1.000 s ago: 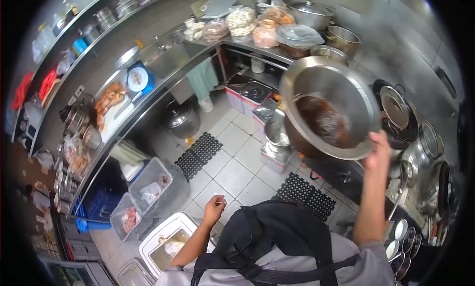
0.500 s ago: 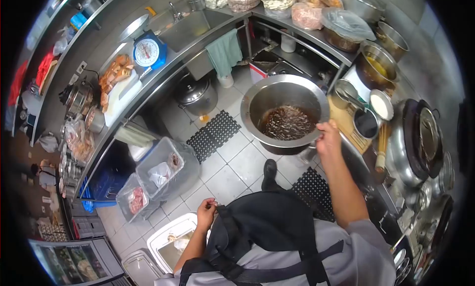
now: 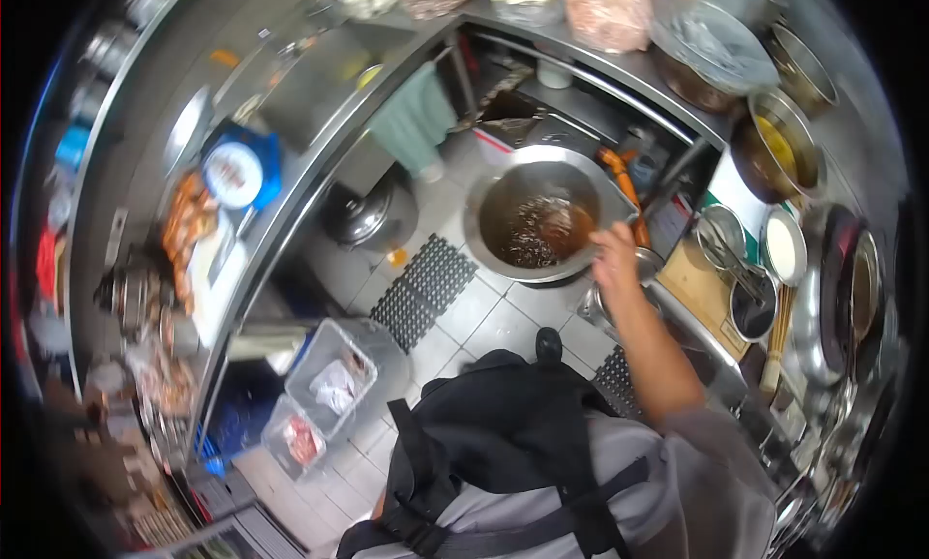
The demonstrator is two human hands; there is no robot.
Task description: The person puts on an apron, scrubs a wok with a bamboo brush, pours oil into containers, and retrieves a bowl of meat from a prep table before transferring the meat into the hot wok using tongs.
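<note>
A wide metal pot (image 3: pixel 486 177) with a flared rim is in front of me, holding dark brown, shiny liquid (image 3: pixel 542 232). My right hand (image 3: pixel 612 257) is at the pot's right rim, its fingers curled over the edge; blur softens the details. My left hand is out of sight; only a sliver of the arm shows beside my dark apron (image 3: pixel 503 414).
Clear plastic bins (image 3: pixel 339 365) stand on the floor at left, near a black mat (image 3: pixel 426 288) and a lidded pot (image 3: pixel 363 215). A blue scale (image 3: pixel 256 162) is on the left counter. Pans and a cutting board (image 3: pixel 702 283) crowd the right counter.
The view has turned and shifted. The pot looks smaller and a little farther left, with the right hand still at its rim. My left hand has dropped out of view.
</note>
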